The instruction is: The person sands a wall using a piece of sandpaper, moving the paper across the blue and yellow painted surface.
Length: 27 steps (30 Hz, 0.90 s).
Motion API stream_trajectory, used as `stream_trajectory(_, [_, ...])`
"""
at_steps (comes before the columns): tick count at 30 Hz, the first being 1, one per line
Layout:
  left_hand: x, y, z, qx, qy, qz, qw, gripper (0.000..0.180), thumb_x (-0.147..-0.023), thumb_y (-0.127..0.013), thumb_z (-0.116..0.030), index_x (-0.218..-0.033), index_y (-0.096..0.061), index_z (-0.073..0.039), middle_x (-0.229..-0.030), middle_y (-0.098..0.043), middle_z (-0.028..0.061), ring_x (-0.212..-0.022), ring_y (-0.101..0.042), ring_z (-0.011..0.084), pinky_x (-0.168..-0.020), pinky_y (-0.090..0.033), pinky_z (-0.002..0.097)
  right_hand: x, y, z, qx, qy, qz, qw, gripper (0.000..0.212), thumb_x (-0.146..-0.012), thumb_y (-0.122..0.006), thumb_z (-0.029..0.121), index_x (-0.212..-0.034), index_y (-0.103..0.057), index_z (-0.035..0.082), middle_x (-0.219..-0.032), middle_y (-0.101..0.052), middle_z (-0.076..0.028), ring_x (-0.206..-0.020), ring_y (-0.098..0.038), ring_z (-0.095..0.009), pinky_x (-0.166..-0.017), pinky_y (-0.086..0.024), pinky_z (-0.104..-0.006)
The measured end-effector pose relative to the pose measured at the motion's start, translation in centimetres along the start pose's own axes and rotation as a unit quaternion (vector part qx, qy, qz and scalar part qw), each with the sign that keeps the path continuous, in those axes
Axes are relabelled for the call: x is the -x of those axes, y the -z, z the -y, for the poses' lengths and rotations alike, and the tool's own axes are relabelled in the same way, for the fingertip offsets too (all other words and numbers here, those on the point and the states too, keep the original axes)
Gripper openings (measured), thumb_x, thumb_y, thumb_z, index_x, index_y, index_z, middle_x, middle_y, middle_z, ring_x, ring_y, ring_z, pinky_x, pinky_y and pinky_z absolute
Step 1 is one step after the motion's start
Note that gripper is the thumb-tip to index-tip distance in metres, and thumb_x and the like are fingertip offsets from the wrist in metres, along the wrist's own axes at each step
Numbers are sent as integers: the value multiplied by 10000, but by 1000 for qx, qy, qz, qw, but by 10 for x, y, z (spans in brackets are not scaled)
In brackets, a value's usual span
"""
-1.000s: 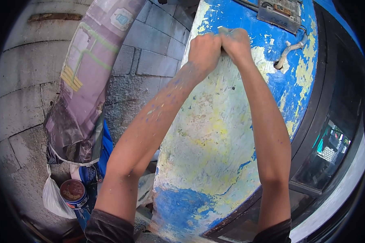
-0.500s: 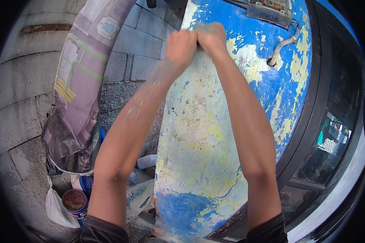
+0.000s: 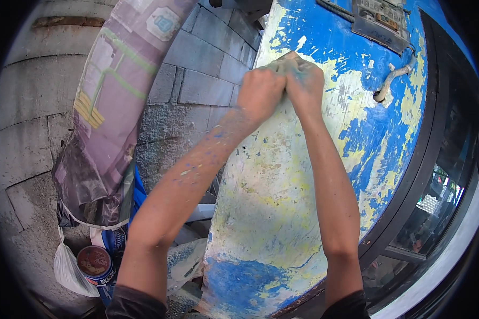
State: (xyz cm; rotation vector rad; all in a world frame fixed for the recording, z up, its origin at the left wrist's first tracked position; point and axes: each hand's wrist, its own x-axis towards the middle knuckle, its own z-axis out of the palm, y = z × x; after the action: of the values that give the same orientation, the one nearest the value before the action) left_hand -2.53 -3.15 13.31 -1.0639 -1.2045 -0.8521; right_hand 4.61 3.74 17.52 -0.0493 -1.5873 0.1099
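White bag (image 3: 72, 268), tin (image 3: 95, 261) & purple sheet (image 3: 109, 106) are crowding far L. L hand (image 3: 262, 93) & R hand (image 3: 307, 84) are meeting against peeling wall (image 3: 271, 196), blocking view; fingers (image 3: 298, 66) are curling narrow, can't tell if holding anything. Elec. box (image 3: 378, 29) & window frame (image 3: 430, 135) are sitting R.

The left hand (image 3: 262, 91) and right hand (image 3: 305, 82), fingers curled in, press together high on a painted wall (image 3: 271, 196), its blue coat worn through to pale and yellowish patches; anything gripped between them is hard to make out. Coloured flecks dot the left forearm (image 3: 197, 165). Above and to the right sit a clear-fronted box (image 3: 380, 24) and a pale bent pipe (image 3: 394, 80), beside a dark-framed window (image 3: 436, 202). At left, a purple printed sheet (image 3: 112, 90) hangs before a grey block wall (image 3: 207, 74), above a white bag (image 3: 72, 268) and a round tin (image 3: 95, 260).
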Motion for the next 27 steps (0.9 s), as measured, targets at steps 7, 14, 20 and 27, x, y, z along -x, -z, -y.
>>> stream_trajectory(7, [-44, -2, 18, 2, -32, -7, 999, 82, -730, -570, -60, -724, -644, -25, -722, -643, 167, -693, -650, 318, -632, -512, 415, -46, -13, -2, -73, -84, -54, 992, 357, -812, -550, 256, -666, -601, -67, -665, -604, -243, -637, -620, -354, -634, -468, -425])
stream_trajectory(14, [-26, -8, 19, -26, -101, 9, 995, 92, -729, -587, -85, -784, -645, -39, -754, -652, 133, -719, -656, 296, -649, -517, 397, -11, -13, -6, -125, -42, -109, 985, 367, -849, -510, 249, -662, -581, -58, -659, -589, -255, -632, -602, -378, -622, -457, -430])
stream_trajectory(20, [-37, -13, 38, 85, -151, -50, 984, 163, -758, -575, -94, -906, -615, -36, -776, -654, 147, -743, -660, 283, -651, -521, 386, -19, -17, -5, -67, -28, -113, 991, 334, -817, -542, 225, -716, -560, -93, -768, -613, -260, -738, -620, -358, -684, -467, -403])
stream_trajectory(27, [-73, -11, 43, 22, -133, -4, 991, 117, -771, -577, -129, -870, -618, -83, -761, -657, 120, -728, -654, 292, -659, -521, 390, -46, -16, -10, -18, 10, -108, 994, 306, -854, -500, 228, -836, -560, -71, -807, -597, -204, -755, -578, -298, -682, -471, -383])
